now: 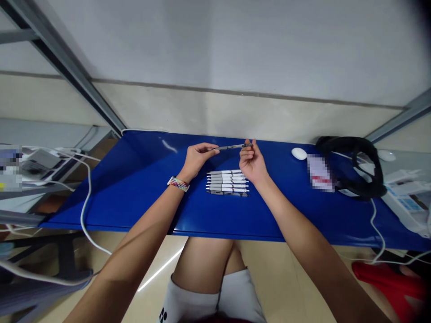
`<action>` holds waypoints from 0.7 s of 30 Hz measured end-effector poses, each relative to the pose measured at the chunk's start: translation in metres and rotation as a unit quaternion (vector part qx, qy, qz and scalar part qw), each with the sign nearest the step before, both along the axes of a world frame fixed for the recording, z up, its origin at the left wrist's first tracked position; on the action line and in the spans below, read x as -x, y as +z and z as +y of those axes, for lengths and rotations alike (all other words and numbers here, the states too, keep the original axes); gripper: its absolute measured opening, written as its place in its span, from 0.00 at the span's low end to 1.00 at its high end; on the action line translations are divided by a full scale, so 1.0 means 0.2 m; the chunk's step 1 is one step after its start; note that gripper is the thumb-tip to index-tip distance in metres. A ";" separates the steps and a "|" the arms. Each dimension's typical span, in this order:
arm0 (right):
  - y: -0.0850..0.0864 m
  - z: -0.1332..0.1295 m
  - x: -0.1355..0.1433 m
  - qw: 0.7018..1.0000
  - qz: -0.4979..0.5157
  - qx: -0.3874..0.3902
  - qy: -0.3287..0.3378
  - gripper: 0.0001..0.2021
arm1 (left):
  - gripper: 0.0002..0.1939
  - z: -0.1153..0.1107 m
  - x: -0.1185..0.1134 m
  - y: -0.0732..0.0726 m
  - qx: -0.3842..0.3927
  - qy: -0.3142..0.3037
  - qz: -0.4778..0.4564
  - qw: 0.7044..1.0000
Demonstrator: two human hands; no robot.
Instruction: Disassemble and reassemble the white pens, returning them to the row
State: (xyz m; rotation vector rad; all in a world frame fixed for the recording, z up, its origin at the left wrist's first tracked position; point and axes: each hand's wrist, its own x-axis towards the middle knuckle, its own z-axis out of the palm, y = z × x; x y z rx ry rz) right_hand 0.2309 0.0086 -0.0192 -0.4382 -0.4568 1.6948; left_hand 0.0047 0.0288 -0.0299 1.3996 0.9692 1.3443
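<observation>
Blue and glossy, a desk (134,179) runs along a pale wall (151,107) beneath a metal frame (67,67), where a seated person holds a slim gray pen (230,147) out over the surface with both hands. At the left end, the thumb and fingers of the left hand (197,159), above a multicolored wristband (178,183), are pinched together on the barrel. At the other end, the right hand (253,162) has its grip closed around the darker part of the pen, partly hiding it. The pen's long axis stretches from one hand to the other, nearly side to side, its right end tilted slightly toward the wall.

Between the forearms and nearer the person than the held pen lies a row of pens (227,181), set parallel with their pointed ends to the left. Its far right corner is nearest the right hand, which overlaps it in this view; whether the two touch cannot be told. The left hand is farther off, beyond the pointed ends.

Farther right on the desk sit a white oval object (299,154), a blurred-out item (319,172) and a black looped band (352,143).
</observation>
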 end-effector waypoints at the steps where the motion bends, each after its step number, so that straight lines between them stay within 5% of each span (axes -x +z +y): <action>1: 0.00 0.00 0.00 1.000 -0.008 -0.005 -0.002 0.09 | 0.16 0.00 0.00 0.00 -0.002 0.002 -0.001 1.000; 21: 0.04 -0.04 0.00 1.000 0.006 0.022 -0.003 0.05 | 0.17 0.00 0.02 0.00 -0.005 0.016 -0.004 1.000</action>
